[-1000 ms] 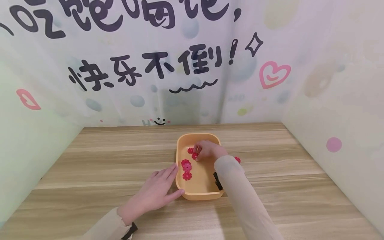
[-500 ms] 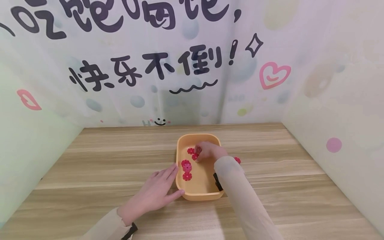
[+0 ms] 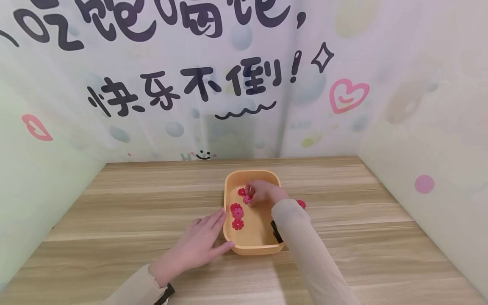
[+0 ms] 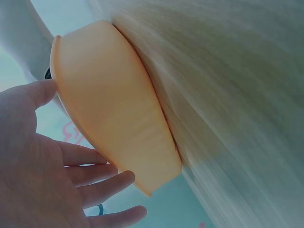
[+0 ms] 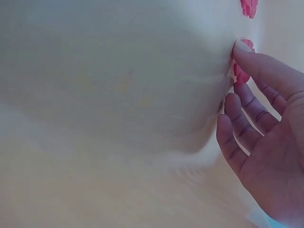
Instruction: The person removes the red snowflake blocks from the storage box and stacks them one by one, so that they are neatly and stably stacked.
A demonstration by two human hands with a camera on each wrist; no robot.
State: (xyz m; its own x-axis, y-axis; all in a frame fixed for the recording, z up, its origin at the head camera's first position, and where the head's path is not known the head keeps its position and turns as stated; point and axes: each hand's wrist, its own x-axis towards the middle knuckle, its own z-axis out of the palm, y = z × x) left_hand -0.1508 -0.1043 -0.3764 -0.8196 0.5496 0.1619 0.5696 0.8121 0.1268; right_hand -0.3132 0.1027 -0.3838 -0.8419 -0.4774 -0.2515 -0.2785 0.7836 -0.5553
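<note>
A yellow-orange plastic box [image 3: 253, 250] with rounded corners stands on the wooden table. My left hand [image 3: 194, 243] rests against its left side, fingers straight, thumb at the near left corner; the left wrist view shows these fingertips along the rim of the box [image 4: 109, 104]. Inside, toward the far end, my right hand [image 3: 264, 190] pinches a pink, flower-shaped snowflake disc [image 3: 247, 199] between thumb and fingers. A red disc [image 3: 242, 192] lies just beyond it. Nearer, red and pink discs [image 3: 237, 213] form a short row along the left of the box floor.
Another red disc [image 3: 301, 204] lies on the table [image 3: 343, 203] right of the box, partly behind the right sleeve [image 3: 305, 237]. A printed curtain [image 3: 244, 135] hangs along the table's far edge, with pale walls on both sides.
The disc at my right fingertips now shows pink where red showed before, and the fingers have shifted slightly. The left hand and the box have stayed in place.
</note>
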